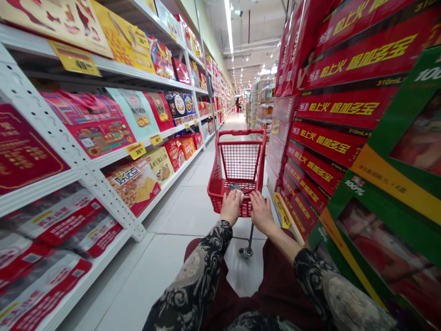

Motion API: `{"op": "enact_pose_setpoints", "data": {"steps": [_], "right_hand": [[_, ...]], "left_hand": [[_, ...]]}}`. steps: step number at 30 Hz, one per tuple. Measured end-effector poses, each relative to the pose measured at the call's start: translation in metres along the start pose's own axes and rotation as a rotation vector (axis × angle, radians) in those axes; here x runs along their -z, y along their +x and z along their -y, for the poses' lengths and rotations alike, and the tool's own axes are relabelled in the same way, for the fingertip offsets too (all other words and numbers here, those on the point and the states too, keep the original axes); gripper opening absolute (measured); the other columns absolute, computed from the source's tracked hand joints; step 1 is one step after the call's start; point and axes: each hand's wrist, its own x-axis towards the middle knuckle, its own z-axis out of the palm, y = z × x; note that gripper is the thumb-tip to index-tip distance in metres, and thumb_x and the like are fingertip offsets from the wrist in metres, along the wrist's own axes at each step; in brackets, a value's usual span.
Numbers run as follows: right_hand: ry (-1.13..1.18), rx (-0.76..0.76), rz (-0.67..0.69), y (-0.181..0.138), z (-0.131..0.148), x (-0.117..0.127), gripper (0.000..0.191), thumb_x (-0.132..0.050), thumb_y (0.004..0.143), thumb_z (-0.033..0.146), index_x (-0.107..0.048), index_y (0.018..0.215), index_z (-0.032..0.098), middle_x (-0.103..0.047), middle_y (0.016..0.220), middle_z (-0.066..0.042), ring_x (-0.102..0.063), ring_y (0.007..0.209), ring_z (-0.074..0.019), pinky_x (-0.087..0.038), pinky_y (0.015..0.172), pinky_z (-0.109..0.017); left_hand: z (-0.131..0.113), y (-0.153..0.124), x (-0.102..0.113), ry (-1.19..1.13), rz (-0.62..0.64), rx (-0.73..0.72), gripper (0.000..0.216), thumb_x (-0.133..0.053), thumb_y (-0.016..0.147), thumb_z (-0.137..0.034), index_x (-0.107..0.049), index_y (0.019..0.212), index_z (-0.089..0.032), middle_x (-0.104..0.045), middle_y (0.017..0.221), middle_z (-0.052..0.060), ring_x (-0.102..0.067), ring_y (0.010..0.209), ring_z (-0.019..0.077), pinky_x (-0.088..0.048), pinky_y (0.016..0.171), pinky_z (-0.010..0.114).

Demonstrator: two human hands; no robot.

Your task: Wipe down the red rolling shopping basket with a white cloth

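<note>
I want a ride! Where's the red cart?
Head view, centre: the red cart stands in the aisle, left hand and right hand on its near edge, shelves on its left, stacked red cartons on its right.

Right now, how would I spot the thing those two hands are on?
Look between the white shelves of boxed snacks on the left and the stacked red drink cartons on the right. On the pale floor between them stands a red shopping cart, with the left hand and right hand on its near edge. It alone has mesh sides and a caster.
</note>
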Motion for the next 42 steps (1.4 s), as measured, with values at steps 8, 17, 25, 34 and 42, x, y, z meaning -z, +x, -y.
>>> {"op": "enact_pose_setpoints", "data": {"steps": [8, 17, 25, 34, 42], "right_hand": [[0.006, -0.046, -0.104, 0.004, -0.009, -0.005, 0.055, -0.033, 0.080, 0.009, -0.038, 0.134, 0.011, -0.038, 0.141, -0.012, -0.027, 0.132, -0.0224, -0.019, 0.105, -0.049], [0.044, 0.004, -0.017, -0.002, 0.002, 0.000, 0.057, -0.037, 0.075, 0.006, -0.042, 0.131, 0.010, -0.039, 0.140, -0.013, -0.027, 0.132, -0.0256, -0.021, 0.104, -0.052], [0.061, 0.024, -0.078, 0.006, 0.002, 0.002, 0.055, -0.035, 0.078, 0.009, -0.040, 0.133, 0.011, -0.039, 0.140, -0.013, -0.028, 0.131, -0.0237, -0.019, 0.105, -0.049], [0.077, 0.025, -0.073, 0.005, 0.003, 0.007, 0.057, -0.035, 0.075, 0.006, -0.042, 0.131, 0.009, -0.039, 0.140, -0.013, -0.027, 0.132, -0.0238, -0.019, 0.105, -0.050], [0.054, 0.047, -0.032, 0.006, 0.011, 0.007, 0.056, -0.037, 0.076, 0.007, -0.042, 0.131, 0.009, -0.037, 0.141, -0.013, -0.026, 0.132, -0.0242, -0.019, 0.106, -0.049]], "left_hand": [[-0.033, 0.006, -0.008, -0.045, 0.057, -0.144, 0.045, -0.032, 0.089, -0.015, -0.035, 0.134, -0.015, -0.037, 0.141, 0.014, -0.033, 0.130, 0.0209, -0.028, 0.106, 0.048], [0.037, -0.009, 0.006, 0.071, -0.007, 0.077, 0.036, -0.032, 0.091, -0.023, -0.046, 0.124, -0.017, -0.045, 0.135, 0.014, -0.040, 0.125, 0.0227, -0.029, 0.103, 0.052], [-0.019, 0.000, -0.003, -0.004, 0.039, -0.127, 0.042, -0.031, 0.090, -0.018, -0.038, 0.132, -0.017, -0.039, 0.141, 0.011, -0.035, 0.130, 0.0203, -0.026, 0.107, 0.047], [0.017, -0.006, 0.005, 0.080, 0.055, -0.033, 0.042, -0.029, 0.090, -0.019, -0.042, 0.130, -0.018, -0.041, 0.139, 0.012, -0.036, 0.128, 0.0232, -0.022, 0.107, 0.052], [0.038, -0.011, 0.005, 0.094, -0.009, 0.084, 0.039, -0.031, 0.090, -0.018, -0.045, 0.126, -0.017, -0.044, 0.137, 0.014, -0.038, 0.127, 0.0231, -0.027, 0.104, 0.052]]}}
